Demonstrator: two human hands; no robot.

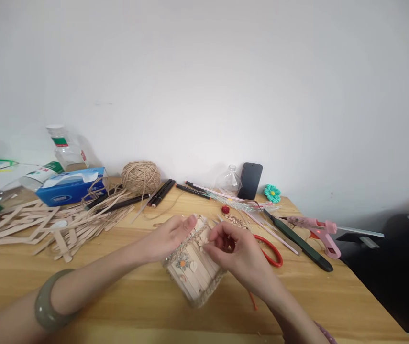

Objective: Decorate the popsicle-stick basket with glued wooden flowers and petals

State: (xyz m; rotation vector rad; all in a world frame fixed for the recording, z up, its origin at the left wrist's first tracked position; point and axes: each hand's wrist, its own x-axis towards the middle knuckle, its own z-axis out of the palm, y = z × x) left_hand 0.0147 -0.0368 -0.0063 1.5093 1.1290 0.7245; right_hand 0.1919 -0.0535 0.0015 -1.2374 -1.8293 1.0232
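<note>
My left hand [170, 239] grips the upper left edge of a small craft-stick piece [197, 274], with the thumb lying over its rim. The piece is tilted above the table and has twine and glittery trim along its edges. A grey-green flower with an orange centre [183, 262] and a pale leaf or heart shape [193, 265] sit on its face. Over its upper right part, my right hand [235, 248] pinches thumb and forefinger together beside pale wooden shapes [203, 238]. Whatever is between those fingertips is too small to make out.
Orange-handled scissors [274, 253], a green cutter [301, 241] and a pink glue gun [319, 231] lie right. Craft sticks [71, 239], a blue tissue pack [71, 186], bottles and a twine ball [140, 177] are left. A phone [250, 180] leans on the wall.
</note>
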